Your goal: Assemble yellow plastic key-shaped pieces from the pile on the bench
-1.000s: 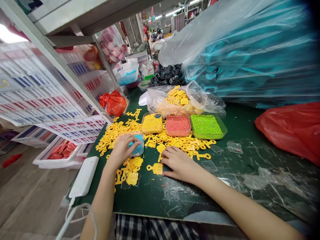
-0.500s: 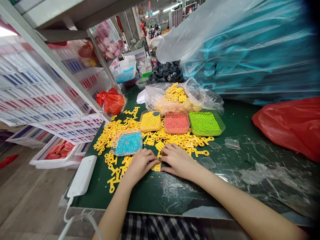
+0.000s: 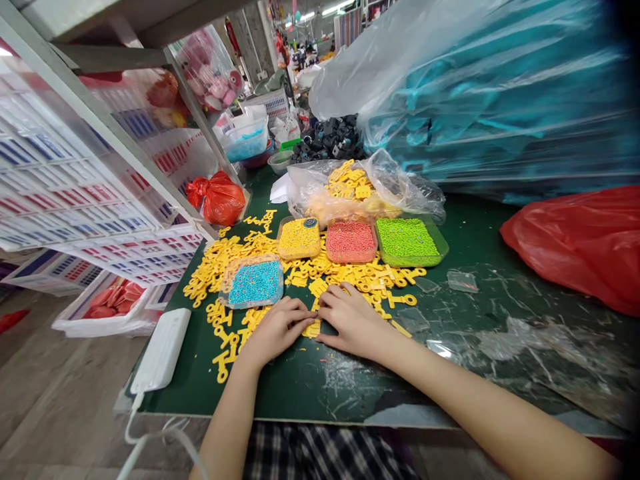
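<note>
My left hand [image 3: 281,331] is closed, thumb and fingers pinched at the edge of a yellow plastic piece [image 3: 312,329] that lies low over the table. Facing it, my right hand [image 3: 349,319] has its fingers curled in to the same piece; whatever is between its fingertips is hidden. Just beyond the left hand stands a clear tray of blue beads [image 3: 255,283]. Farther back are a tub of yellow beads [image 3: 299,240], one of red beads [image 3: 351,241] and one of green beads [image 3: 407,241]. Loose yellow plastic pieces [image 3: 213,270] with ring ends lie around the trays.
A clear bag [image 3: 310,193] of more yellow pieces sits behind the tubs, with black parts [image 3: 330,140] beyond. At the left are a white power bank [image 3: 163,350] and a red tied bag [image 3: 220,200]. Another red bag [image 3: 580,247] and wrapped blue goods [image 3: 505,113] fill the right.
Both hands stay together at the yellow piece, with only slight finger movement. The whole view has shifted a little, so things appear slightly higher and farther left.
</note>
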Tool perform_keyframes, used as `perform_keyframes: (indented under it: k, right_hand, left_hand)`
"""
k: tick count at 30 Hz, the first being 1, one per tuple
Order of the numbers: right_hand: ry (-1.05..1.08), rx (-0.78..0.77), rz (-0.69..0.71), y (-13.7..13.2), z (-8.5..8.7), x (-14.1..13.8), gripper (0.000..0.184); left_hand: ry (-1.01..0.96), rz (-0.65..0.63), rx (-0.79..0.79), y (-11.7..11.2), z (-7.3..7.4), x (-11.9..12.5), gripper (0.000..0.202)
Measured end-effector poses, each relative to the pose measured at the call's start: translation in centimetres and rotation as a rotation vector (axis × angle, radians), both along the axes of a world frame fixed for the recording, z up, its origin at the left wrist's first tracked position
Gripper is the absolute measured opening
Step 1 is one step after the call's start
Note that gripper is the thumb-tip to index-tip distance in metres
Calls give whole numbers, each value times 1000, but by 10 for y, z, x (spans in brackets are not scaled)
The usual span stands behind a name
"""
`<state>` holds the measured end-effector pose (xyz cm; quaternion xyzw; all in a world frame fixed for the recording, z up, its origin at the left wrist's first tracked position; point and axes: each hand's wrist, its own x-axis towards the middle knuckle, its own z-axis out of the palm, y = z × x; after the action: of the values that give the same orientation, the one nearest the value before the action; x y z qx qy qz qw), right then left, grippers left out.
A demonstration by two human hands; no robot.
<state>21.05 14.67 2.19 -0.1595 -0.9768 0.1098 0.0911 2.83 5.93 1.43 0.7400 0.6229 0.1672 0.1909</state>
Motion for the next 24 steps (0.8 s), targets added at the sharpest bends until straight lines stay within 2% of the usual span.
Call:
perform_keyframes:
  k: [6, 13, 21, 24]
  right_hand:
    - [8, -27, 14, 3, -2, 0, 29]
    - [20, -7, 34, 4, -4, 1, 29]
    - [69, 14, 46, 3, -9, 2, 33]
    - [51, 45, 49, 4, -10, 1, 32]
  left_hand:
    - [-69, 52, 23, -1, -1, -3, 25]
    - [-51, 53, 54, 0, -2, -2, 23]
    - [36, -53, 266, 2, -3, 8, 25]
    - [85, -47, 407, 6, 3, 6, 25]
